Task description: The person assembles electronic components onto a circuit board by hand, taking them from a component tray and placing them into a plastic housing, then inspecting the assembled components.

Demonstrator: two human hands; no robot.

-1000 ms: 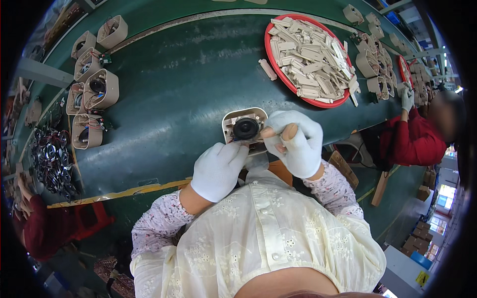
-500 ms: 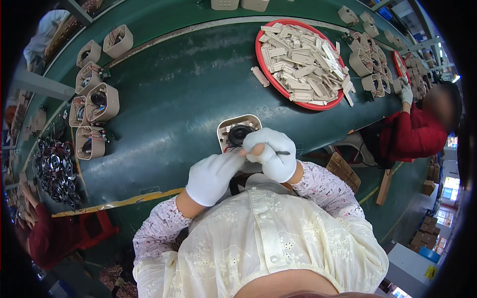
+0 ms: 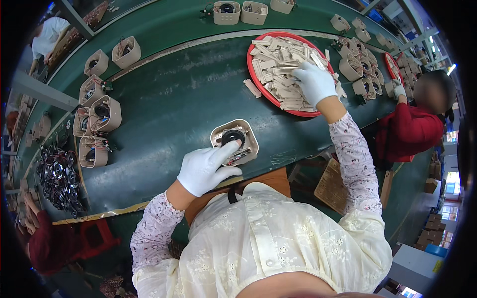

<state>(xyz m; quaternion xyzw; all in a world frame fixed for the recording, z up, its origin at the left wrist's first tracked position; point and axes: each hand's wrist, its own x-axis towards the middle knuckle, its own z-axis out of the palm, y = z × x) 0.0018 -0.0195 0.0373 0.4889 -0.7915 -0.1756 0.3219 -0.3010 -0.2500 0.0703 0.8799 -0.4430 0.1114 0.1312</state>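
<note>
A small cream plastic housing (image 3: pixel 254 144) with rounded corners lies on the green table before me, its open side up. Inside it sit a round black speaker (image 3: pixel 232 137) and some wiring. My left hand (image 3: pixel 203 171), in a white glove, grips the near left side of this housing, index finger on the speaker and thumb along the near edge. Over to the right, my right hand (image 3: pixel 315 85), also gloved, reaches over a heap of cream plastic strips (image 3: pixel 278 67), its fingers stretched among them; no strip shows in its grasp. The strips fill a red basin (image 3: pixel 253 74).
A loose strip (image 3: pixel 252 88) lies left of the basin. Several housings with speakers (image 3: pixel 105 113) stand at the left, by a pile of black round parts (image 3: pixel 58 171). More housings line the far side (image 3: pixel 227 12). A co-worker in red (image 3: pixel 415 124) sits at the right.
My right hand has left the housing and moved up and right to the basin. My left hand stays at the housing, its index finger now on the speaker.
</note>
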